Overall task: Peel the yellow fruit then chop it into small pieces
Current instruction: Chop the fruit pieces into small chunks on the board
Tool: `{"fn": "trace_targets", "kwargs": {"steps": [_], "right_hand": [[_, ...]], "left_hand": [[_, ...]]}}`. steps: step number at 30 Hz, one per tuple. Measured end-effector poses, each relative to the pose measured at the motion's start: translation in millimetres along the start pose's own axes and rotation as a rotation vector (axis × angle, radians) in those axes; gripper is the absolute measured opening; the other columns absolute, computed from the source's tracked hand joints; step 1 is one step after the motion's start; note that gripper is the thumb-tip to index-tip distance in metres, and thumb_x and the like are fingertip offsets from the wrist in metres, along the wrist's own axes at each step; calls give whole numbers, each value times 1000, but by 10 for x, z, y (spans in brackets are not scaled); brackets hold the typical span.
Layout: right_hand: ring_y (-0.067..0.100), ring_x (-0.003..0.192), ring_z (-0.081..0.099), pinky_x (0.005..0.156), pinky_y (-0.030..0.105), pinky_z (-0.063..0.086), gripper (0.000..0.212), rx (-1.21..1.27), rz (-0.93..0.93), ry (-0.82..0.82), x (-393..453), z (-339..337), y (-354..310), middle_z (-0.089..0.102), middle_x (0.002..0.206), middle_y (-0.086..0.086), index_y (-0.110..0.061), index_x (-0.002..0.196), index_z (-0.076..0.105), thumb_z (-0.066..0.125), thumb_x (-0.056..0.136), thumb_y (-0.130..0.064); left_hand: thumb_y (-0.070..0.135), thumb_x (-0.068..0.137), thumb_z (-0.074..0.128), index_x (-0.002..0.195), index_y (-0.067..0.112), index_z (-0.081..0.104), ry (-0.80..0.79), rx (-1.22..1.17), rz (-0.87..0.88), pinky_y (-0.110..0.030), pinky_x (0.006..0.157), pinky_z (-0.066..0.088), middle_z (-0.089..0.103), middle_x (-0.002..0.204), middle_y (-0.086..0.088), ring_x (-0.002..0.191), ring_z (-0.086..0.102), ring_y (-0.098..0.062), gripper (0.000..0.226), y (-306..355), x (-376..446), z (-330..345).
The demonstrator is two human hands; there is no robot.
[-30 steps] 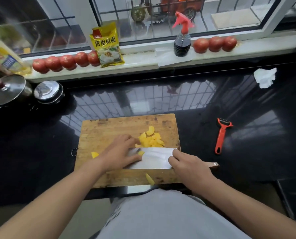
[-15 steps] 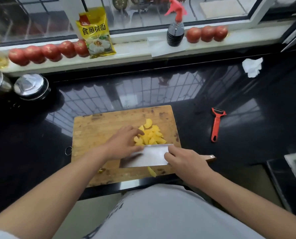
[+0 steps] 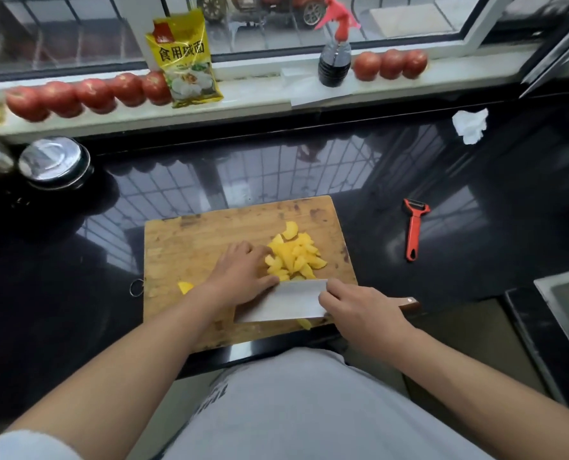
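**Watch the fingers and the loose bits**

Could cut a fingertip: left hand (image 3: 243,277) sits right beside the knife (image 3: 283,300), touching the blade's left end. Could happen with one quick slide of the blade toward the far side. Could also lose fruit off the board (image 3: 183,240): one bit (image 3: 304,323) lies by the near edge, just under the blade, and another bit (image 3: 185,287) lies alone on the left. Could drop to the floor with a careless push. Could slip too, since wet fruit makes things slick.

Left hand: palm down, fingers bent a little and spread, tips resting against the pile (image 3: 294,257) on its left side, not wrapped round anything. Looks like herding the pieces together.

Right hand (image 3: 359,310): curled tight round the knife's handle, first finger reaching onto the blade. Blade tipped almost flat, sharp edge close to the near side of the pile.

Pile in the middle right of the board, already peeled and cut small. Peeler (image 3: 414,230) well apart on the right, on the counter (image 3: 442,293).
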State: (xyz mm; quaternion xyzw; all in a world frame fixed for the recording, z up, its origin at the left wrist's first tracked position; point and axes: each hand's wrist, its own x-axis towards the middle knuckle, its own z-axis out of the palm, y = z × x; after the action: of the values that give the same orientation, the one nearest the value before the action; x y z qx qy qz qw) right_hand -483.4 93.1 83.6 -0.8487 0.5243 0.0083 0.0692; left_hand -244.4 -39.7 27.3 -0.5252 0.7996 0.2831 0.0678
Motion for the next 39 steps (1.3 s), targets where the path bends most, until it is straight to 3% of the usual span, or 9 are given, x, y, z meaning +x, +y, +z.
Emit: {"fn": "trace_targets", "kwargs": {"steps": [3,7,10,13,23,26,30,33,39], "right_hand": [[17,50,27,43,29,19,33,15,13,15,61,-32,-61,46,79,2,-13,82,52,74,66,5],[18,55,40,44,31,33,26,112,63,-84,36,-9,-70,51,93,-2,-18,99,54,69,81,-6],[13,74,52,62,30,49,18,323,136,-153,-128,25,-17,50,105,-14,-27,113,56,58,97,-19],[7,84,52,72,25,47,10,455,132,-207,-276,109,-63,50,98,-20,-24,106,66,58,101,-22],[12,94,63,75,32,57,13,376,206,-223,-91,245,351,61,103,-12,-27,110,68,60,101,-24],[13,90,62,73,35,57,9,372,242,-200,48,192,436,59,98,-11,-24,104,70,61,100,-22],[9,89,58,74,31,55,8,478,252,-162,149,178,212,59,96,-13,-23,100,70,63,100,-21],[11,88,55,72,31,51,9,557,317,-118,238,229,-5,59,93,-9,-22,93,68,62,100,-19],[16,81,53,65,31,43,23,654,480,-27,348,241,-266,59,84,-6,-23,76,58,63,98,-16]], "left_hand": [[54,98,56,144,26,50,156,22,-91,-45,107,39,55,140,-7,130,45,-31,54,47,32,-6],[38,103,54,133,17,60,373,-287,-202,-43,100,46,65,126,-6,117,55,-26,37,-13,-75,-146],[28,104,55,129,17,64,481,-497,-338,-34,91,46,66,119,2,107,57,-15,29,-234,-390,-290],[24,103,55,126,20,66,565,-579,-494,-41,96,50,66,116,1,109,61,-20,26,-620,-868,-302],[11,97,65,118,17,66,363,-924,-789,-52,93,59,71,105,-7,85,72,-26,21,-1075,-1423,381],[12,92,72,125,25,64,359,-760,-674,-48,98,57,65,116,-3,97,69,-23,36,-1009,-1344,458],[3,90,66,142,30,59,352,-156,-299,-38,105,45,51,138,-1,121,51,-24,59,-1004,-1159,196],[7,82,76,143,33,60,117,193,8,-41,113,42,46,154,-2,138,42,-26,68,-1140,-961,-158],[29,98,64,139,29,59,-155,518,287,-34,100,51,57,138,4,122,57,-19,42,-1161,-675,-408]]}}
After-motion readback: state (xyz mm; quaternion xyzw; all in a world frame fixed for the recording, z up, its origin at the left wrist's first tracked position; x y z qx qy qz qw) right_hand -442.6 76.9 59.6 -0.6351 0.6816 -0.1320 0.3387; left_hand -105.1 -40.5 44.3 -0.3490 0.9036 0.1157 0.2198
